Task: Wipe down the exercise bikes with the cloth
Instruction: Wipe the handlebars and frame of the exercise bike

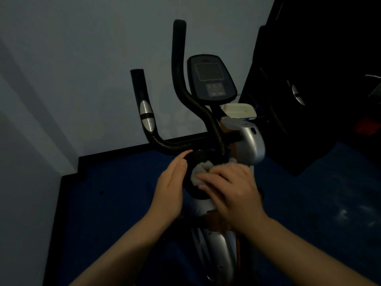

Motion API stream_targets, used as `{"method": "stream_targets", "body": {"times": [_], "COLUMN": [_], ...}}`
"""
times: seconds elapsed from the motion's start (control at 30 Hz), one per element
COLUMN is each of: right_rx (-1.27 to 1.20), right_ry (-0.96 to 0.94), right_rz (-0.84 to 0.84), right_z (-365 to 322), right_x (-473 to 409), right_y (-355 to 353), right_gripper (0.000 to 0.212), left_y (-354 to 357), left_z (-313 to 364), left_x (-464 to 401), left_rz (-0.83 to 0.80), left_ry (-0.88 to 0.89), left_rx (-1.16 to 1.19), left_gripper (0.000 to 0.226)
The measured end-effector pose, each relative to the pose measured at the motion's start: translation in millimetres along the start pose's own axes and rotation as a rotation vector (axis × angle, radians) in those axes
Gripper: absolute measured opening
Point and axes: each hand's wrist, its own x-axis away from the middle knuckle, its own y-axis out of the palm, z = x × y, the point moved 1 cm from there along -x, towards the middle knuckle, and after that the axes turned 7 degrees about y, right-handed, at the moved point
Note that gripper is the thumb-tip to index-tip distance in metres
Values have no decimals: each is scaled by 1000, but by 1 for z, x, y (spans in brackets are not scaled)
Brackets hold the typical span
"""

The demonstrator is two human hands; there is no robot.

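An exercise bike (249,141) stands before me, silver-bodied with black foam handlebars (179,83) and a dark console (210,77). Below the handlebars sits a round black knob (189,176). My right hand (233,190) presses a small grey cloth (201,170) onto that knob, fingers spread over the cloth. My left hand (171,182) rests flat against the knob's left side, fingers straight and together, holding nothing. The lower frame (216,250) runs down between my forearms.
A pale grey wall fills the left and back. Blue floor matting (115,203) with a black border lies under the bike. A white tray-like object (240,109) sits behind the console. Dark equipment (299,89) looms at the right.
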Motion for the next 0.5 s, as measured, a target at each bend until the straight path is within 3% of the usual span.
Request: {"method": "stream_targets", "body": {"times": [0.17, 0.27, 0.43, 0.5], "right_rx": [-80, -186, -331, -299], "right_ry": [314, 464, 287, 344], "right_rz": [87, 57, -25, 19], "right_z": [-26, -41, -27, -26], "right_x": [-38, -19, 1, -19], "right_y": [20, 32, 4, 8], "right_gripper": [22, 23, 19, 19], "left_y": [3, 0, -1, 2], "left_z": [2, 0, 3, 4], "left_x": [8, 9, 9, 10], "left_rz": [89, 156, 142, 162], "left_ry": [-67, -148, -173, -173], "left_rx": [138, 210, 216, 194], "left_gripper": [37, 43, 44, 43]}}
